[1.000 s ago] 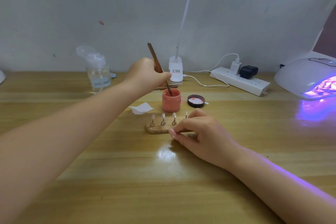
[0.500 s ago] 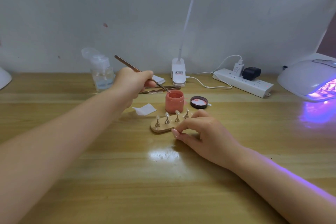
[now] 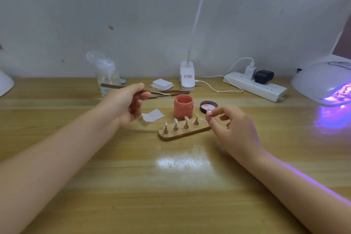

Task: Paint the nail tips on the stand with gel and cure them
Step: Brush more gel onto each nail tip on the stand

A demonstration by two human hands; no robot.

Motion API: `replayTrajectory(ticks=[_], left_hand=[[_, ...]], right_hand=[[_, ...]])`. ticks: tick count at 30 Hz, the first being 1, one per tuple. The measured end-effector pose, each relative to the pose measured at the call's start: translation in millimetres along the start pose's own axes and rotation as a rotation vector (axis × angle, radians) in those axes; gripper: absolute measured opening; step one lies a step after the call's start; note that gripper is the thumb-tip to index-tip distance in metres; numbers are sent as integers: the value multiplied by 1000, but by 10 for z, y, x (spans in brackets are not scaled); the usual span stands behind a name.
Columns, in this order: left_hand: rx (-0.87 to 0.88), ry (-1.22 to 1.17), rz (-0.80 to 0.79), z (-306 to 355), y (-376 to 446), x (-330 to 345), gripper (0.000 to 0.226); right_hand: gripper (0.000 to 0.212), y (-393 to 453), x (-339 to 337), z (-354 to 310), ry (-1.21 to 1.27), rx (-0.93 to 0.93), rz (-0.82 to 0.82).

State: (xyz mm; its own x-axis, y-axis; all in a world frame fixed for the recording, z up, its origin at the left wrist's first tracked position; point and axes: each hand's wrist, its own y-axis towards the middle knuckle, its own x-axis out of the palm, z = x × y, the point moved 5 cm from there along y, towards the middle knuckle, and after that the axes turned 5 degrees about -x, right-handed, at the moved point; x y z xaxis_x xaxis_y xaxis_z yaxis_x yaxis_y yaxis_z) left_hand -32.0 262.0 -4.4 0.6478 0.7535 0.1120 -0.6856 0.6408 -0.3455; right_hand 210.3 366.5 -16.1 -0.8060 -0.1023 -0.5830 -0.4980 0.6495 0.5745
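4 nail tips [image 3: 180, 122] stand on small metal pegs along the wooden stand [image 3: 185, 133], which lies on the table [image 3: 171, 186] just in front of the open pink gel jar [image 3: 183, 108]. All 4 tips look pale and pearly, with no pink coat that can be seen, so the painting seems not yet begun on them. At the right end of the stand there is 1 bare spot like a small disc with no peg on it.

The left hand [image 3: 126, 103] grips a thin brush [image 3: 114, 86], holding it almost level above the table, left of the jar. If the brush carries gel, this cannot be told, because its front end is lost against 2 metal tools [image 3: 169, 94] that lie behind the jar. The right hand [image 3: 234, 126] hovers just beside the right end of the stand, with its thumb and fingers pinched together; it may hold 1 small peg or tip, but the thing is too small to be sure.

Jar lid [image 3: 208, 106] lies open just right of the jar. The curing lamp [image 3: 322, 81] glows violet at the far right, well apart from the stand. As a judgement, the task is at its early part: painting all tips and curing them are left.
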Motion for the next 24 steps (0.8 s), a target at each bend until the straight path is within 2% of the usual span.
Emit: replayTrajectory(ticks=[4,10,19,24], left_hand=[[-167,-109,-117,-111,-318,-44,20],[-281,-240,-146,-277,-586,-30,20],[-191,-429,-96,-335,-487,193,18],[-22,-327,14,-249,-403,133,13]], right_hand=[[3,-11,54,106,-47,118,-55],[6,-5,101,102,-15,154,-142],[7,4,63,80,27,145,-121],[6,-7,49,84,8,149,-84]])
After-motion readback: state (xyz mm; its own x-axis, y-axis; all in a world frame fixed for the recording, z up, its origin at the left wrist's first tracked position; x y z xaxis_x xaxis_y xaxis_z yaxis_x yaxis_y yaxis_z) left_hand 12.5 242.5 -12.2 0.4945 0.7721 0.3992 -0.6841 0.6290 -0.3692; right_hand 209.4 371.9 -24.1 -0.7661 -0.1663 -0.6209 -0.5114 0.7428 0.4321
